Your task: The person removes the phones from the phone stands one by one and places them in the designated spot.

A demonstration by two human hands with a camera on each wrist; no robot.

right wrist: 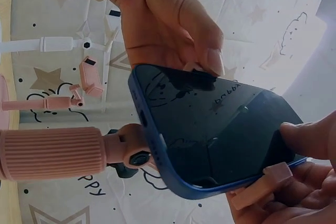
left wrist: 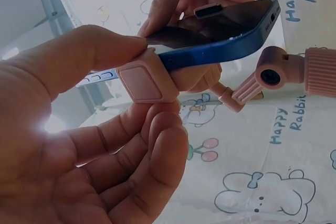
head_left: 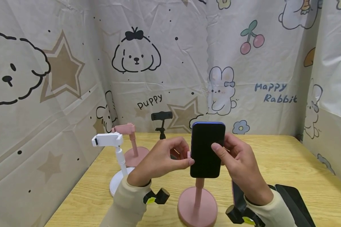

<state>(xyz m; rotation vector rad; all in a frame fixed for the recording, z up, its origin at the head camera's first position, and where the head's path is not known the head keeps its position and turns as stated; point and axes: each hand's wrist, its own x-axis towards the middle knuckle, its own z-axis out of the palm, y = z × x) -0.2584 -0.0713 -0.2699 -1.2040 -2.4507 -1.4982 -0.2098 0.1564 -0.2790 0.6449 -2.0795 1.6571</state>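
Observation:
A blue-edged phone with a dark screen stands upright at the head of a pink phone stand. My left hand pinches the stand's pink clamp end at the phone's left edge, thumb on top and fingertips beneath. From the other side my right hand grips the phone, its thumb on the screen and its fingers behind. The clamp's other end lies against the phone's right edge in the right wrist view. Most of the clamp's back is hidden behind the phone.
To the left stand a white phone stand and a second pink stand. A black stand rises farther back. Dark flat devices, one phone-like, lie under and beside my right forearm. Patterned cloth encloses the wooden table.

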